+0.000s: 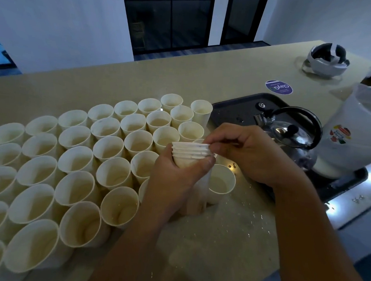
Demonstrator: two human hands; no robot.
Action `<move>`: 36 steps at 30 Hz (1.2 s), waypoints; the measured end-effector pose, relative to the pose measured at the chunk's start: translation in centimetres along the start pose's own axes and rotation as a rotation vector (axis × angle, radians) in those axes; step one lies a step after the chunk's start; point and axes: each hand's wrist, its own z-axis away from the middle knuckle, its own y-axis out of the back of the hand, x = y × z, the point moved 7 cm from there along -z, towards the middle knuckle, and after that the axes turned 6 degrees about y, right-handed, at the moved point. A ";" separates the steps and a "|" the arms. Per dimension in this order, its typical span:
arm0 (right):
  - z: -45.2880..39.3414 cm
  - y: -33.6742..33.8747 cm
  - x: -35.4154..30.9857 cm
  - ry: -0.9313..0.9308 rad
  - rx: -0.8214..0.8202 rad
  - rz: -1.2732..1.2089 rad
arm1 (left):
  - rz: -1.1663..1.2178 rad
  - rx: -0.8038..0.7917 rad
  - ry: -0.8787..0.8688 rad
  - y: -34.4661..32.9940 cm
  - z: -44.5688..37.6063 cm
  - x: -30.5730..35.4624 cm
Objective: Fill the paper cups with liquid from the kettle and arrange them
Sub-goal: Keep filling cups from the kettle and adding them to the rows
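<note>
Nested paper cups point(190, 155) sit at frame centre, above the bench point(218, 238); left hand point(178, 183) fingers wrap the stack, right hand point(244, 152) fingers pinch its top rim.

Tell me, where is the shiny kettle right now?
In the head view the kettle sits on the black tray at the right, just behind the right hand and beside a white jug.
</note>
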 end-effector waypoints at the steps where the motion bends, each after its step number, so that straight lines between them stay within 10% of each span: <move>1: 0.0 0.1 0.0 0.012 0.012 0.013 | -0.022 -0.009 -0.005 0.1 -0.1 0.1; 13: 0.5 2.6 0.4 -0.048 0.463 -0.299 | -0.171 -0.077 -0.046 -0.1 -0.1 0.4; 19: 0.7 7.5 0.6 -0.031 0.780 -0.002 | -0.087 -0.118 -0.066 -0.5 0.4 -0.2; 36: -4.1 1.6 11.8 -0.334 0.264 0.508 | -0.054 -0.109 -0.151 -0.8 0.7 0.5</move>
